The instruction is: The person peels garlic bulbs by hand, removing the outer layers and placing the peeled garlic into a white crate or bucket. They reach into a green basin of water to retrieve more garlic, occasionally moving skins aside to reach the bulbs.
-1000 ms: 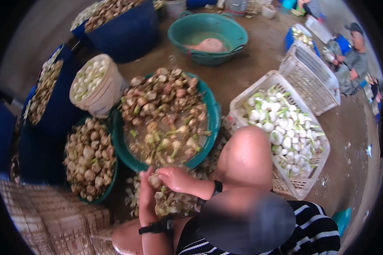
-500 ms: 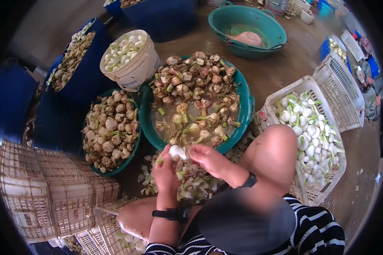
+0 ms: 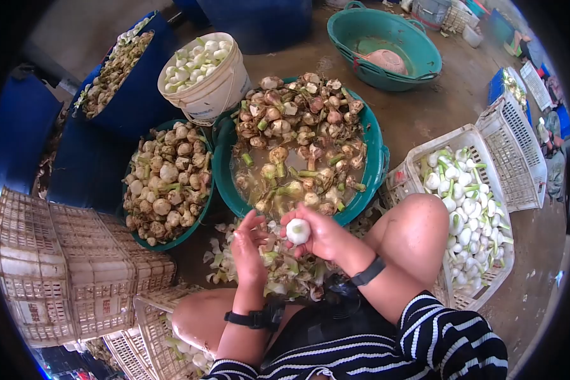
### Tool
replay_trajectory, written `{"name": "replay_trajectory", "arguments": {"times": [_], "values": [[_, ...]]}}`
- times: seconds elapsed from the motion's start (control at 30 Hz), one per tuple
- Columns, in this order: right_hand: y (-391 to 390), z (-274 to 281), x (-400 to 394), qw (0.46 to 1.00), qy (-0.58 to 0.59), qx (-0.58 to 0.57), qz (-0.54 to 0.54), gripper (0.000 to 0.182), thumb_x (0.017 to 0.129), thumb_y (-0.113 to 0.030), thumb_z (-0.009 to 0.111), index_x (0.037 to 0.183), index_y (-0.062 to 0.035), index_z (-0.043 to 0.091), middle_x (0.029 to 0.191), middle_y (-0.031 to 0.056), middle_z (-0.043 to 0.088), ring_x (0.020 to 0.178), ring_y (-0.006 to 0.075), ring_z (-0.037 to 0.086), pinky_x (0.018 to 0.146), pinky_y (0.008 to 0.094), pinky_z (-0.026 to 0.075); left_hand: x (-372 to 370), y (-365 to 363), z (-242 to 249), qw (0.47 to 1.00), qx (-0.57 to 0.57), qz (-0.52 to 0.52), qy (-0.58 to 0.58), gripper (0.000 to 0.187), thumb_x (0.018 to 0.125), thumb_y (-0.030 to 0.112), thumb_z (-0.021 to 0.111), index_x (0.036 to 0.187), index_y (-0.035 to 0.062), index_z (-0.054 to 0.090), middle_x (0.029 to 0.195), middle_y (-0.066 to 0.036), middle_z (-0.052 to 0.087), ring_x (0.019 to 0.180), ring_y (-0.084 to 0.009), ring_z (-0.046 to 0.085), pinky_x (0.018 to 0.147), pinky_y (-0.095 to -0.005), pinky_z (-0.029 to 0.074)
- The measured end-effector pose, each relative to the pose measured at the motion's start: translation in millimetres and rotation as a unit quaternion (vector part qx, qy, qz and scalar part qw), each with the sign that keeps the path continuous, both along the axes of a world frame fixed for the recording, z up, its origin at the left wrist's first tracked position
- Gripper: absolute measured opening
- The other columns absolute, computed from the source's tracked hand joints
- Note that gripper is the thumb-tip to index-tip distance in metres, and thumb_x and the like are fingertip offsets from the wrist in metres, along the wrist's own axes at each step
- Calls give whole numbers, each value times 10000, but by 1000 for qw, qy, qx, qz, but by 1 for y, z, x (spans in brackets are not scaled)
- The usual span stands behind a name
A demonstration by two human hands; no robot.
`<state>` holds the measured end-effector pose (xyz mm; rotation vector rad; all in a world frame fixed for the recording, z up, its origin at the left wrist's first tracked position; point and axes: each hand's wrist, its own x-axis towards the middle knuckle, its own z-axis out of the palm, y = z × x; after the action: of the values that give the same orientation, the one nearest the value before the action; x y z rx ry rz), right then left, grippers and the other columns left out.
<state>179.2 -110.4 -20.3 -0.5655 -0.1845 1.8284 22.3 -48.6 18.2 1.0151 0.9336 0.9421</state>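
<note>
A clean white garlic bulb [image 3: 297, 232] rests in my right hand [image 3: 320, 234], its green stem end facing up. My left hand [image 3: 249, 248] is just to the left of it, fingers apart and holding nothing. Beneath both hands lies a heap of peeled garlic skins [image 3: 291, 269]. Beyond my hands stands a green tub [image 3: 227, 183] of muddy water with unpeeled, dirt-stained garlic bulbs [image 3: 297, 114] piled at its far side and several floating nearer. To the right, a white plastic crate [image 3: 424, 149] holds peeled white garlic with green stems [image 3: 465, 209].
At left, another green tub [image 3: 210, 196] is heaped with brownish garlic. A white bucket [image 3: 199, 98] of peeled bulbs stands behind it. Stacked crates [image 3: 76, 272] rise at the left, near blue barrels [image 3: 126, 76]. An empty-looking green basin [image 3: 386, 54] with a pink strainer sits far back.
My left hand has let go of the garlic bulb and opened. The bulb has moved right and is now in my right hand alone. The whole view has shifted slightly.
</note>
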Motion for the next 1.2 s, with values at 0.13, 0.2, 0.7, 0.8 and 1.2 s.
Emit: {"name": "replay_trajectory", "arguments": {"times": [0.13,0.2,0.7,0.8,1.2], "values": [[6,72,55,956,69,277,-60,495,916,-482,327,1123,-82,532,1003,156,608,813,241,609,602,364,520,-14,13,-9,990,-55,102,85,340,921,297,447,1093,14,526,961,-60,591,686,-82,527,641,-214,408],[44,32,73,966,-173,129,-141,361,909,-353,432,1130,-88,539,1065,143,589,935,241,581,714,358,504,-7,16,-12,985,-113,98,85,243,892,170,506,1081,20,530,960,-59,599,711,-80,548,634,-206,418],[60,18,-43,577,-744,220,-255,163,738,-113,613,886,-45,602,809,120,609,780,275,594,676,327,487,7,17,-8,969,-238,60,-30,419,928,407,383,1152,60,451,920,-40,543,660,-108,503,551,-227,406],[34,33,-39,472,-841,264,2,53,719,-115,576,738,-66,583,707,93,608,725,259,600,636,327,490,-1,22,-12,986,-72,57,140,306,916,281,466,977,0,569,683,20,518,575,-52,449,491,-209,352],[5,46,-25,692,-697,180,51,202,775,-222,526,697,-46,584,679,175,566,659,365,560,575,437,443,-14,12,-6,985,-70,-97,124,265,826,231,497,944,26,615,708,20,550,517,-46,448,433,-183,303]]}}
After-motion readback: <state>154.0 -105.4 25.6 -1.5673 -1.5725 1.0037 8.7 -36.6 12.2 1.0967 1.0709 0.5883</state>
